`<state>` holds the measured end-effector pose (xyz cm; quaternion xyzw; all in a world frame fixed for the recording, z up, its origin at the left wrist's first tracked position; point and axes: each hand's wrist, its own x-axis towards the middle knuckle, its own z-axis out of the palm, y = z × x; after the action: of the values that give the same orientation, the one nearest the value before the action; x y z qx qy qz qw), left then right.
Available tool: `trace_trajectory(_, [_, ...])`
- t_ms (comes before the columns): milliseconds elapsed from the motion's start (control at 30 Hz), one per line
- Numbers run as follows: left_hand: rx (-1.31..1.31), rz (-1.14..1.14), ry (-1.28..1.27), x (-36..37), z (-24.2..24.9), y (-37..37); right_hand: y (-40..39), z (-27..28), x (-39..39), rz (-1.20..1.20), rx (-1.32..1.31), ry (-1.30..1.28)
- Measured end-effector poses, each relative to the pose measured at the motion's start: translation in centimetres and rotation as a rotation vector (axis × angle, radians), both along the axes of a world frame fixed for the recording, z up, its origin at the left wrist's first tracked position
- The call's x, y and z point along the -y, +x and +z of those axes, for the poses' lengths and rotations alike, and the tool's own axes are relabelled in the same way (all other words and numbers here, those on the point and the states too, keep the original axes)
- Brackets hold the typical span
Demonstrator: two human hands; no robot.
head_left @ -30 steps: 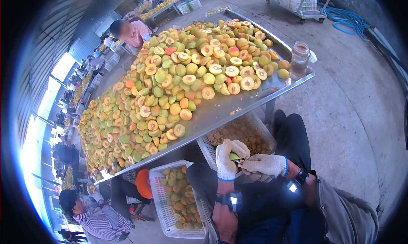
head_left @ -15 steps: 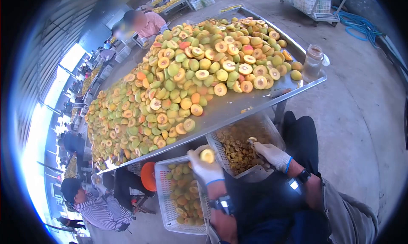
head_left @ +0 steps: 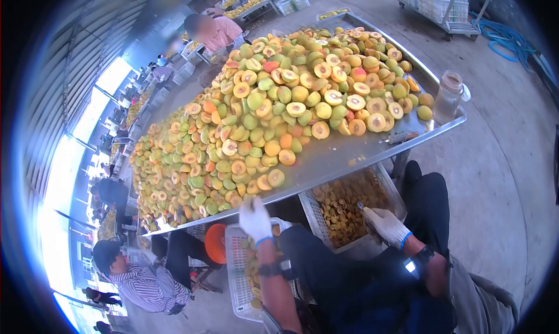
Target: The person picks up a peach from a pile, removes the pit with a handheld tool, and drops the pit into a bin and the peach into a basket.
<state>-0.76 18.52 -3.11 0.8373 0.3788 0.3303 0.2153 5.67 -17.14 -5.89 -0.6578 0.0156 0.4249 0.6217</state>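
My left hand [head_left: 255, 219], in a white glove, is over the near edge of a metal table [head_left: 326, 163] heaped with halved apricots [head_left: 297, 109]. Motion blurs its fingers, and no fruit shows in it. Below it stands a white crate [head_left: 236, 258] of apricot halves, partly hidden by my forearm. My gloved right hand [head_left: 385, 224] is closed around a small metal-tipped hand tool [head_left: 360, 206]. Under that tool is another white crate [head_left: 314, 213], holding many brown-yellow pits and scraps [head_left: 343, 223].
A clear jar [head_left: 448, 95] stands at the table's right corner, near a knife with a wrapped handle [head_left: 402, 137]. An orange bucket [head_left: 215, 244] is beside the left crate. A co-worker in a striped shirt [head_left: 145, 284] sits at left; another in pink [head_left: 221, 34] is across the table.
My left hand has moved up from the left crate to the table edge, and the apricot half it held no longer shows. The right hand stays over the pit crate. The view has shifted slightly.
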Motion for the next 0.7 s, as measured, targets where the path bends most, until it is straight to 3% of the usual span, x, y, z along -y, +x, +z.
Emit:
trace_trajectory(100, [-0.105, -0.054, 0.143, -1.8, -2.7, 6.0, 0.0, 0.0, 0.5, 0.005, 0.038, -0.01])
trace_trajectory(200, [-0.443, 0.047, 0.097, -3.4, -4.1, 10.2, 0.2, 0.0, 0.4, 0.001, 0.054, -0.034])
trace_trajectory(367, [-0.494, 0.045, 0.087, -4.4, -5.1, 12.3, 0.1, -0.1, 0.1, 0.037, 0.066, -0.057])
trace_trajectory(533, [-0.597, -0.281, -0.09, -4.7, -4.0, 12.2, -0.1, 0.4, -0.2, 0.103, 0.133, -0.09])
trace_trajectory(667, [-0.357, -0.322, -0.113, -2.9, -2.3, 11.2, -0.1, 1.9, 0.2, 0.11, 0.088, -0.076])
trace_trajectory(700, [-0.179, -0.312, -0.453, -1.0, 0.0, 11.0, -0.1, 1.7, 0.3, 0.095, 0.087, -0.081])
